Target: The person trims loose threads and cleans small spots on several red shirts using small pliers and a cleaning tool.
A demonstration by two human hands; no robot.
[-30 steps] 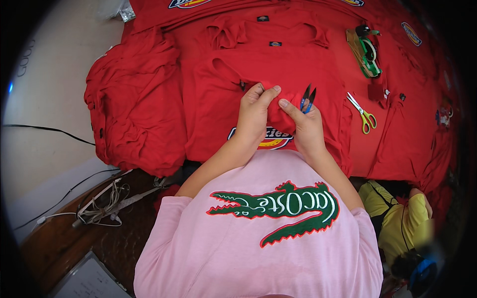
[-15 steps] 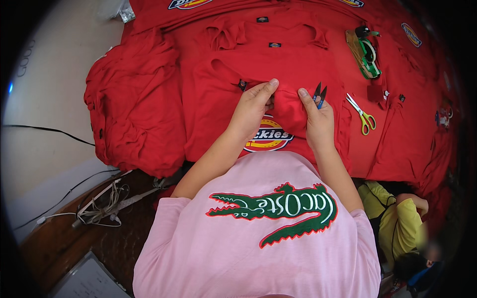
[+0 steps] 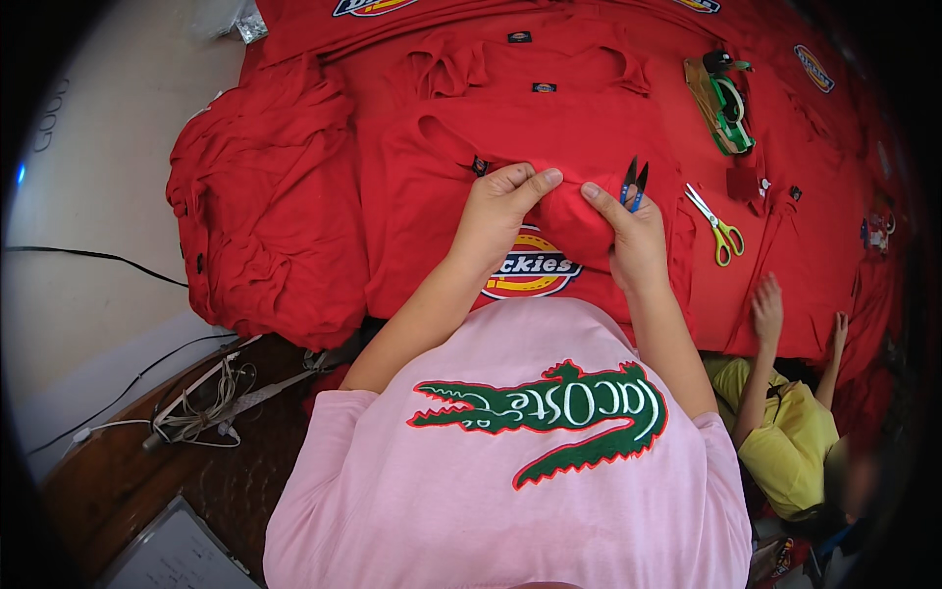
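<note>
A red T-shirt [image 3: 412, 226] with a printed chest patch lies spread in front of me. My left hand [image 3: 498, 214] pinches its cloth near the neckline, thumb on top and fingers partly hidden beneath. My right hand [image 3: 633, 234] grips the same cloth between thumb and fingers, a short span to the right. Blue-handled thread snips [image 3: 636, 187] are tucked in that right hand, their dark blades pointing away from me and spread apart. A fold of red cloth bulges between the two hands.
A heap of red garments [image 3: 270, 206] sits at the left. Right of my hands lie yellow-handled scissors [image 3: 722, 236] and a green tape dispenser [image 3: 728, 113]. A co-worker in a yellow top [image 3: 790, 442] reaches over the cloth at lower right. Cables [image 3: 211, 393] hang at lower left.
My thumbs have drawn slightly closer together, the left shifting right and the right shifting left and down. The co-worker's hands have come onto the red cloth at right.
</note>
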